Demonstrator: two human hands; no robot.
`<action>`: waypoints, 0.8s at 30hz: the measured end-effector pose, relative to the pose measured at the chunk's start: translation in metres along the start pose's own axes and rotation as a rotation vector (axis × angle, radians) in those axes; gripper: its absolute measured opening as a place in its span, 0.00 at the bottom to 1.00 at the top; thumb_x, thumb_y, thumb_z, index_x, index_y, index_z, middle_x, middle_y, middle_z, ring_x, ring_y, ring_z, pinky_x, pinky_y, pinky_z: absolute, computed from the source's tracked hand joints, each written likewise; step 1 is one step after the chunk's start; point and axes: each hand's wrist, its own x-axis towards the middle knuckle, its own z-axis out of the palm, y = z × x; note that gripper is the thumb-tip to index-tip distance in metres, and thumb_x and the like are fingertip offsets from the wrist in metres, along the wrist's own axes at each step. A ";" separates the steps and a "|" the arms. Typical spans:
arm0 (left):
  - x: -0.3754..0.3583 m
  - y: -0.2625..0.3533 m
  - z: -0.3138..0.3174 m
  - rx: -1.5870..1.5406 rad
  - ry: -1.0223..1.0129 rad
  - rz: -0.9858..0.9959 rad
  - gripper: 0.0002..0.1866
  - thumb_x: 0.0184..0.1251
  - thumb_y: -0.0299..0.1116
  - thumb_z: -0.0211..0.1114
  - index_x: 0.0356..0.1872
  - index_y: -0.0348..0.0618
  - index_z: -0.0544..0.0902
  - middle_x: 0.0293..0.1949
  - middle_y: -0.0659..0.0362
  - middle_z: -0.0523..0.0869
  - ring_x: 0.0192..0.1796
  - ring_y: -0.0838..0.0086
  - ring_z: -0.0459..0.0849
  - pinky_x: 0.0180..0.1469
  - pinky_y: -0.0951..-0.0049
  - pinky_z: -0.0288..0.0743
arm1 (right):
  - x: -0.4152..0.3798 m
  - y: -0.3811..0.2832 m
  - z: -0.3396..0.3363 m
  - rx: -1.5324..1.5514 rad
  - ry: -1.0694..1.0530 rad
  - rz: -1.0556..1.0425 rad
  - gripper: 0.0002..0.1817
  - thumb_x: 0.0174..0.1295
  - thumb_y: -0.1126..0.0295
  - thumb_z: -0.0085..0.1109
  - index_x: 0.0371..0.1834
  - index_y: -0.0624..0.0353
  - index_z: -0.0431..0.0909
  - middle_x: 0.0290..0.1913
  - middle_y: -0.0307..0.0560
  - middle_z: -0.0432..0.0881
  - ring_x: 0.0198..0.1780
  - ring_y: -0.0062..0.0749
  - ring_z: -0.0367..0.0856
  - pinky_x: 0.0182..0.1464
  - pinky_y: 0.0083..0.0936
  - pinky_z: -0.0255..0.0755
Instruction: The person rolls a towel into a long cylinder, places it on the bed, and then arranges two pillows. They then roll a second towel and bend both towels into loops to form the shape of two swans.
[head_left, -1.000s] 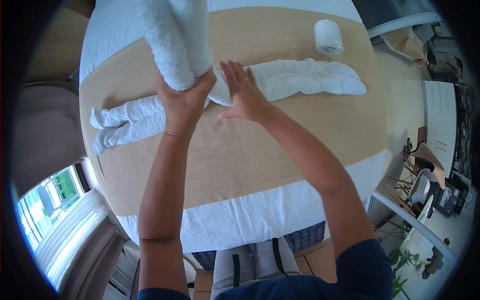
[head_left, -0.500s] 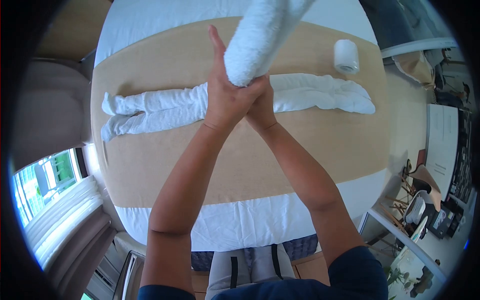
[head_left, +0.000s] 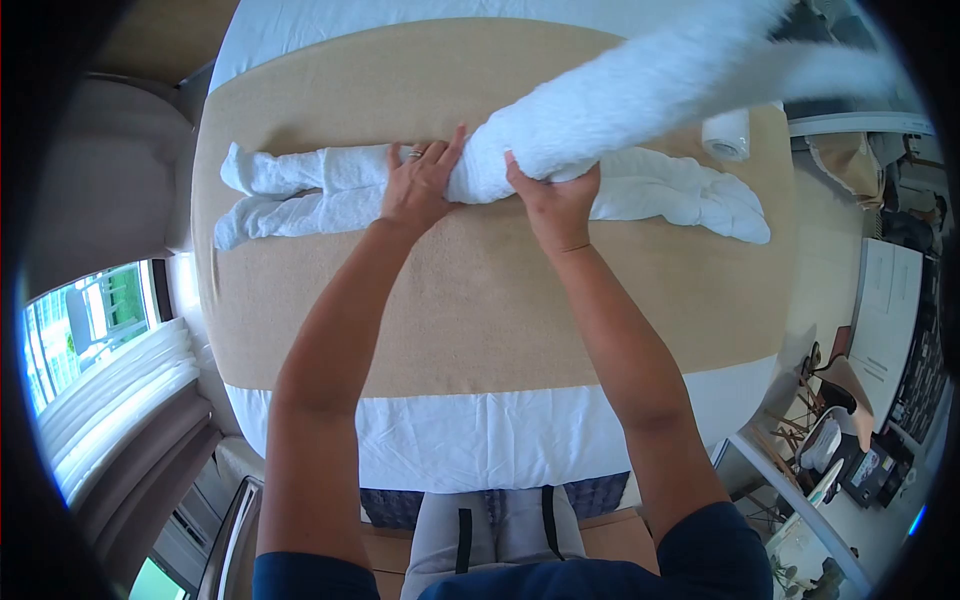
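Observation:
A white rolled towel (head_left: 600,120) rises from the middle of the bed toward the upper right; its far end splits into two lengths blurred by motion. My right hand (head_left: 562,208) grips its lower part, thumb on the near surface, the other fingers hidden. More white rolled towelling lies across the bed: a left stretch (head_left: 340,190) with two separate tips and a right stretch (head_left: 670,190) with a bunched end. My left hand (head_left: 418,190) is closed over the left stretch beside the raised part, fingers curled past the far edge. How the towels join is hidden under my hands.
A tan runner (head_left: 480,300) and white sheet (head_left: 450,440) cover the bed. A white roll (head_left: 726,135) stands at the back right. To the left are a grey armchair (head_left: 105,180) and a curtained window; chairs (head_left: 845,400) stand at the right.
The raised towel has swung down to the right. My hands, close together before, have moved apart: the left onto the lying towelling, the right under the raised towel.

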 end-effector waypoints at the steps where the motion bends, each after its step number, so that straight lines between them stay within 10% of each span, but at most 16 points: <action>1: 0.000 0.003 0.002 0.002 -0.001 -0.004 0.56 0.41 0.45 0.76 0.71 0.58 0.47 0.55 0.63 0.73 0.62 0.67 0.69 0.66 0.42 0.50 | 0.002 -0.004 0.002 -0.026 0.034 -0.030 0.39 0.35 0.68 0.75 0.53 0.67 0.64 0.45 0.51 0.78 0.46 0.37 0.78 0.51 0.29 0.71; 2: 0.000 0.006 0.003 -0.001 0.023 -0.013 0.56 0.41 0.45 0.76 0.71 0.58 0.48 0.55 0.63 0.73 0.62 0.67 0.69 0.66 0.43 0.50 | 0.000 -0.009 0.004 0.075 0.044 -0.030 0.26 0.42 0.76 0.73 0.44 0.67 0.71 0.43 0.46 0.76 0.45 0.30 0.75 0.52 0.27 0.68; 8: -0.020 -0.012 -0.005 -0.113 0.213 0.111 0.59 0.37 0.44 0.78 0.72 0.57 0.48 0.55 0.59 0.71 0.61 0.67 0.69 0.65 0.52 0.55 | -0.002 -0.002 0.007 0.023 0.050 -0.030 0.23 0.42 0.77 0.72 0.42 0.67 0.72 0.42 0.44 0.76 0.44 0.29 0.75 0.51 0.26 0.68; 19: -0.058 -0.110 -0.016 0.019 -0.136 -0.002 0.48 0.52 0.28 0.69 0.72 0.52 0.48 0.51 0.55 0.77 0.53 0.64 0.77 0.65 0.61 0.61 | 0.001 -0.006 0.013 0.061 0.070 -0.018 0.24 0.43 0.77 0.72 0.44 0.66 0.72 0.44 0.45 0.77 0.45 0.29 0.76 0.53 0.26 0.68; 24: -0.059 -0.118 -0.044 0.286 -0.072 0.081 0.56 0.39 0.39 0.77 0.71 0.56 0.51 0.58 0.58 0.69 0.64 0.62 0.64 0.66 0.48 0.55 | 0.002 -0.001 0.014 0.055 0.072 -0.043 0.24 0.43 0.77 0.72 0.45 0.66 0.72 0.44 0.45 0.77 0.46 0.30 0.76 0.53 0.26 0.68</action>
